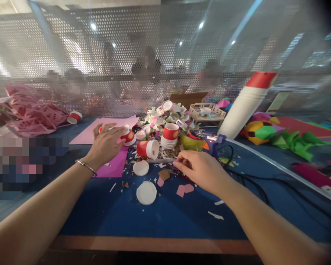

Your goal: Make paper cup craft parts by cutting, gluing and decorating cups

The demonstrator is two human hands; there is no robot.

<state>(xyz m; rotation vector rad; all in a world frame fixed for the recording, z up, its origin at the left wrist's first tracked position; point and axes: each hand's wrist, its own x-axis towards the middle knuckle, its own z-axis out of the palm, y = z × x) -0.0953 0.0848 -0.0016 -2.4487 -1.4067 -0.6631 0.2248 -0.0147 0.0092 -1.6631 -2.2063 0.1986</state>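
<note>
My left hand (107,139) hovers palm down with its fingers spread over the pink sheets. Its fingertips come close to a red-and-white paper cup (129,137); I cannot tell whether they touch. A bit of red shows behind the fingers. My right hand (200,167) is low over the table, fingers loosely bent and a gap at the thumb, nothing visible in it. Before it stand a stack of red-and-white paper cups (170,135) and a cup on its side (148,149). Two white discs (146,193) lie flat between my arms.
A heap of paper scraps and cup pieces (165,114) rises behind the cups. At right are a tall leaning cup stack (244,105), a glue gun (213,139), black cables (253,180) and green felt-like pieces (295,141). Pink cut-outs (35,108) pile up at left. A perforated screen (107,48) stands behind.
</note>
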